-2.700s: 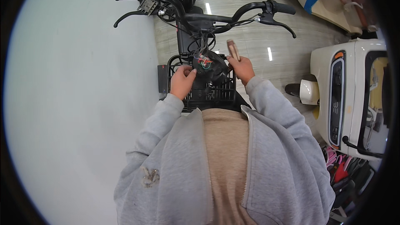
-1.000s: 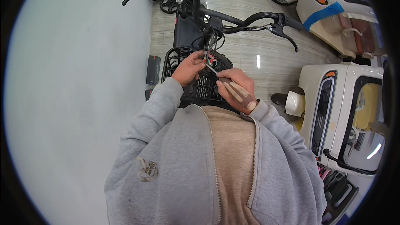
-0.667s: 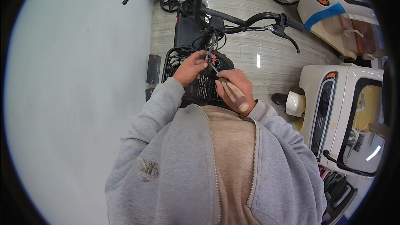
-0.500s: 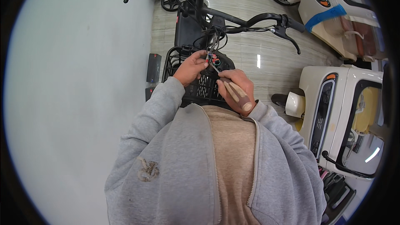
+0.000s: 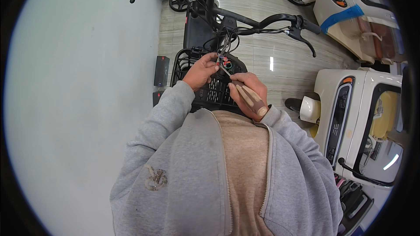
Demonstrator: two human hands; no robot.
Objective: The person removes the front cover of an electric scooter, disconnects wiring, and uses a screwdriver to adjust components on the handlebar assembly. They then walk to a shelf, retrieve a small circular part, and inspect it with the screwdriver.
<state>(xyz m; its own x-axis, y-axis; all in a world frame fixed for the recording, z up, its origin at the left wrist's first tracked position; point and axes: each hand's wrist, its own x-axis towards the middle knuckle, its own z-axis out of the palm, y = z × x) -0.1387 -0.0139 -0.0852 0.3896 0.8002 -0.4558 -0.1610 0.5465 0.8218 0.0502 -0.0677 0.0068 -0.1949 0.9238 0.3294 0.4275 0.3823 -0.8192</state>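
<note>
My right hand (image 5: 259, 85) is wrapped round the brown and tan handle of a screwdriver (image 5: 253, 99). Its thin shaft slants up and left to a cluster of small red parts with wires (image 5: 227, 64). At the cluster's left side my left hand (image 5: 199, 73) is closed, thumb and fingertips pinched together on a small red piece. The exact kind of that piece is too small to tell. Behind both hands sits a black wire basket (image 5: 176, 66) below the scooter's black handlebar (image 5: 238, 16). Loose black cables (image 5: 237, 39) hang down from the handlebar to the cluster.
A brake lever (image 5: 308, 43) sticks out at the handlebar's right end. White vehicles (image 5: 350, 118) stand along the right, one with blue wrap (image 5: 343, 19). Dark boxes (image 5: 161, 71) lie by the pale wall (image 5: 83, 105) on the left.
The screwdriver's handle has turned a little in my right hand, and its butt end has shifted slightly right. My left hand stays almost in place.
</note>
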